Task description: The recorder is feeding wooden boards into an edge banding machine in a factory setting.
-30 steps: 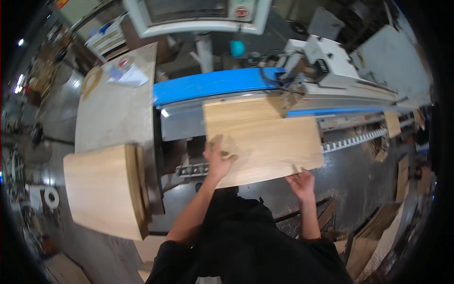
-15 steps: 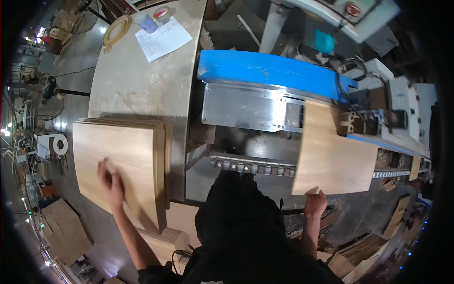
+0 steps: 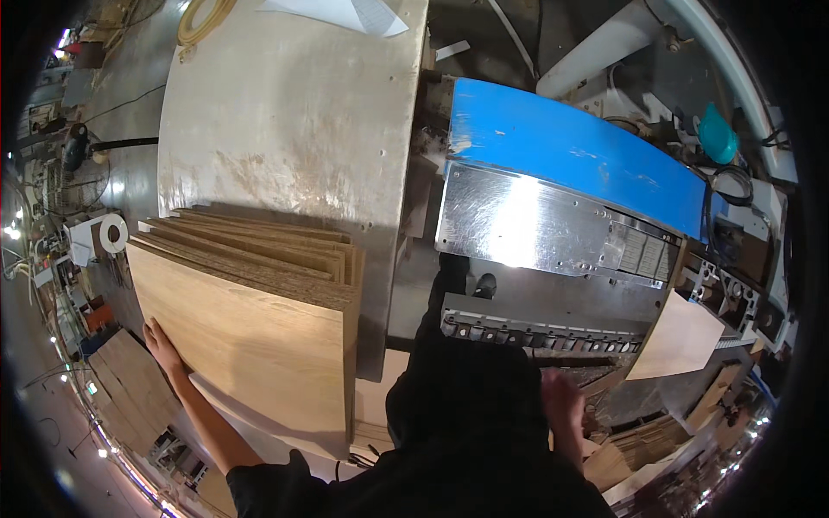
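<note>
While the left hand (image 3: 164,347) touches the top board (image 3: 250,345) along its edge, blurred right hand (image 3: 564,404) well apart, grips unclear.

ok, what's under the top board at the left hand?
More wooden boards, edges fanned along the far side; the grey table shows beyond. The top board covers most of their faces and whatever supports them.

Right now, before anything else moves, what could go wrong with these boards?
The top board could slip or swing: the left hand is at its edge, while the right hand is away from it. The boards beneath lie unevenly, so they might slide too. The other board, by the blue-topped machine, has neither hand on it and may drift askew.
</note>
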A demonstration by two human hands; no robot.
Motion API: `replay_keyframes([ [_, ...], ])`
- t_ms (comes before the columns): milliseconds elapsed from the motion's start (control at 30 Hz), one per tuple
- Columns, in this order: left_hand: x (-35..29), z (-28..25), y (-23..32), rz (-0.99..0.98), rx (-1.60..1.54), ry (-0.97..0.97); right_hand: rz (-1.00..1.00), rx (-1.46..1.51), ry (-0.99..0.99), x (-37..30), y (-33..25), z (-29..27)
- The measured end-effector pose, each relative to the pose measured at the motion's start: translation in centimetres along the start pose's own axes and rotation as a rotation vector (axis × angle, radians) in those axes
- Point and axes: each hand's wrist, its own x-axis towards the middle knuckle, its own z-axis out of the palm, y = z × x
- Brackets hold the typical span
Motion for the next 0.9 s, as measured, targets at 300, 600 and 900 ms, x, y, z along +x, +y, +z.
replay_keyframes([
  [300, -8.2, 3.2, 5.3, -0.032, 0.288, 0.178, -0.074, 0.183, -1.147, -0.4, -17.8, 18.3],
  [600, -18.2, 6.1, 10.7, -0.17, 0.55, 0.281, -0.161, 0.172, -1.26, -8.1, -11.5, 18.3],
  [900, -29.9, 5.7, 14.5, 0.087, -0.028, -0.058, -0.159, 0.704, -0.847, -9.7, -7.2, 6.6],
])
